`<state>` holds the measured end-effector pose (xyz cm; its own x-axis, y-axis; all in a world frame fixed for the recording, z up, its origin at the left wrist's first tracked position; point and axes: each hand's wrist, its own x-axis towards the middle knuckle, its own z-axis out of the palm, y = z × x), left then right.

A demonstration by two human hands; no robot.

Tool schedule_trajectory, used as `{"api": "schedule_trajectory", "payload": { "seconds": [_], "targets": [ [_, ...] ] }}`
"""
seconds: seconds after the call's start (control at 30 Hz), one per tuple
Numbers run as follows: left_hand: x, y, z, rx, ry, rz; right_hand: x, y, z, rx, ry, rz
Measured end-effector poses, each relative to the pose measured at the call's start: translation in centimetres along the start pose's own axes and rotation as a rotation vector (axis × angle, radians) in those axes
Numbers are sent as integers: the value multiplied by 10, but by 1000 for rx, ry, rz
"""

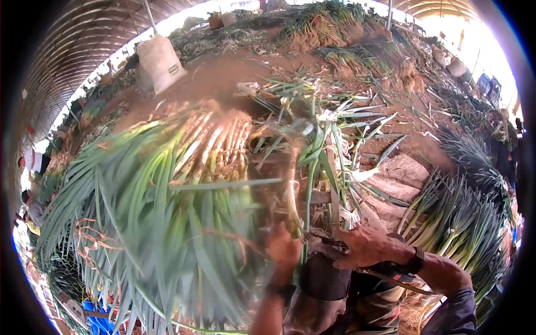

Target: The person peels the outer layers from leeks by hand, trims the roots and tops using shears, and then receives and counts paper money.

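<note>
My left hand [283, 245], blurred by motion, is closed round a green onion [292, 195] whose pale stem and roots point up, away from me. Close to its right, my right hand [363, 245] has its fingers wrapped round a dark tool; its exact shape is hard to make out. To the left of my hands lies a large heap of long green onions [167, 184], their brown rooty ends at the top and leaves fanning down. Cut leaves and stalks [329, 134] hang over a narrow wooden frame [334, 195] just beyond my hands.
Cleaned onions [458, 218] lie in a pile at the right, beside flattened brown sacking [396, 178]. A full white sack [160, 64] stands at the upper left. More onion piles [324, 25] and scattered leaves cover the soil further back. People are partly visible at the far left edge.
</note>
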<state>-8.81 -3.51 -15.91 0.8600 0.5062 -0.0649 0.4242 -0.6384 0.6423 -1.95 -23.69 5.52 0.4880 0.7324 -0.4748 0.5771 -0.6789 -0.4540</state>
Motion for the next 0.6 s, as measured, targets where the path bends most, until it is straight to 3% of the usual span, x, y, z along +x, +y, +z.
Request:
{"api": "schedule_trajectory", "payload": {
  "seconds": [0.07,0.17,0.27,0.47,0.6],
  "targets": [
    [0,5,1,17,30,13,1,-1,0,22,-36,10],
    [-2,12,0,26,114,66,10,5,7,-100,42,11],
    [-7,21,-5,42,146,77,18,9,7,-34,133,-16],
    [-7,16,0,67,181,126,1,0,-4,46,15,16],
    [-9,19,-5,84,148,160,3,4,2,27,74,-39]
  ]
}}
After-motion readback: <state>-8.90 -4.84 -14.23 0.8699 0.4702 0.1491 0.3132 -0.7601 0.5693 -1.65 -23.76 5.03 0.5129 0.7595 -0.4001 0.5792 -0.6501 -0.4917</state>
